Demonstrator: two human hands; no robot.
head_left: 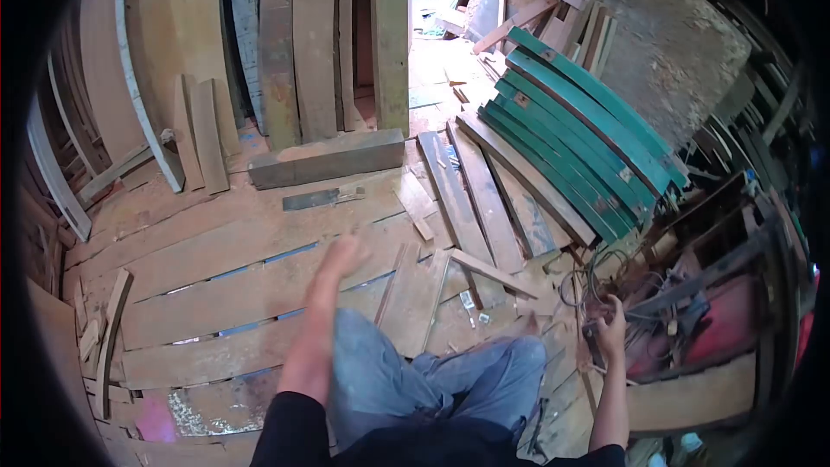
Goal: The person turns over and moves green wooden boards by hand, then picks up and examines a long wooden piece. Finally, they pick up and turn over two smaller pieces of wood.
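Note:
My left hand (347,255) is out over the plank floor (242,281), in front of my left knee. It is smeared by motion, so its fingers do not show clearly. Off to the right, my right hand (612,324) is curled at a dark object (593,330) beside a tangle of looped cable (581,284); what that object is I cannot tell. Between my hands lie a short board (419,298) and a thin wooden strip (494,273) on the floor, just ahead of my bent legs (380,372).
Tall boards (316,52) lean upright at the back left, behind a thick beam (327,161) on the floor. Green painted boards (575,125) are stacked at the right, with loose planks (456,201) beside them. A curved strip (112,337) lies far left. Dark clutter (692,294) fills the right side.

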